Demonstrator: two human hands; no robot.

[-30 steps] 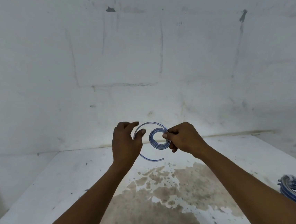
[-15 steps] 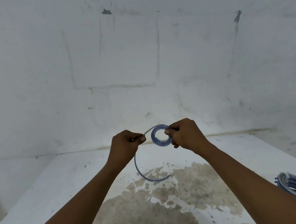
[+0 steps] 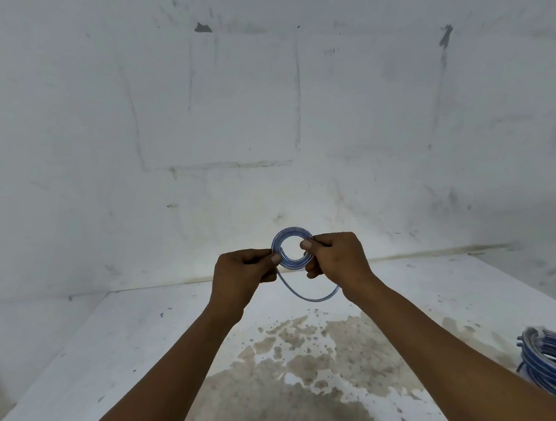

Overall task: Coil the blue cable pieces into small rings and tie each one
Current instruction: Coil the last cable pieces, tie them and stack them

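Blue cable ring (image 3: pixel 291 248) hangs in the air between both hands, above the stained white surface (image 3: pixel 156 327); the right hand (image 3: pixel 336 257) pinches its right edge, the left hand (image 3: pixel 242 269) has a closed grip on the loose tail (image 3: pixel 309 293) drooping below. More coiled cable (image 3: pixel 552 360) sits far right

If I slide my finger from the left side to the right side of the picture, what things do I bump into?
Left hand → small blue ring → right hand → pile of blue coils at the right edge.
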